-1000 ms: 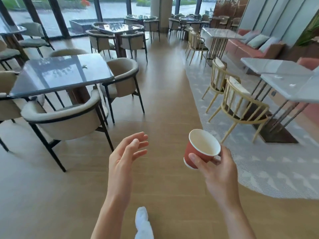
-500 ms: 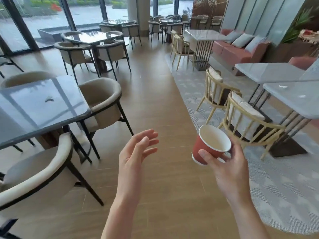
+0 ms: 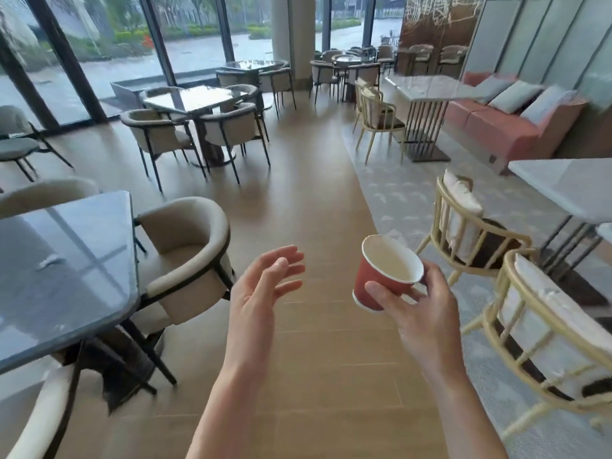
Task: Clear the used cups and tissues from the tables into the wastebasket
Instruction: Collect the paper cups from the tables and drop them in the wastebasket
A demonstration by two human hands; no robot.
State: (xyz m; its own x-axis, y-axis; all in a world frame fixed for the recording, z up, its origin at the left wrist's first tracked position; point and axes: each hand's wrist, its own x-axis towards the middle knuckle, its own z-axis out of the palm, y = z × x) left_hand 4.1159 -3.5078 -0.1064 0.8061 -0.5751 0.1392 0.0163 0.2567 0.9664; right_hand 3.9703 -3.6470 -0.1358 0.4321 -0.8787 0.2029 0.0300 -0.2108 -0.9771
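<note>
Dark table point(image 3: 66, 273) nearer at left (person apparently walked forward); view blurred.

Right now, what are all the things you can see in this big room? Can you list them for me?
paper cup: one, red outside, white inside, held in the right hand
small white scrap: one, on the dark glass table at near left
cushioned armchairs: several, beige with black frames, left side
slatted chairs: several, pale yellow, right side on the grey rug
marble-look tables: a few, white, right side
sofa: one, pink, grey cushions, far right
left hand: one, open, holds nothing
right hand: one, grips the cup
</note>
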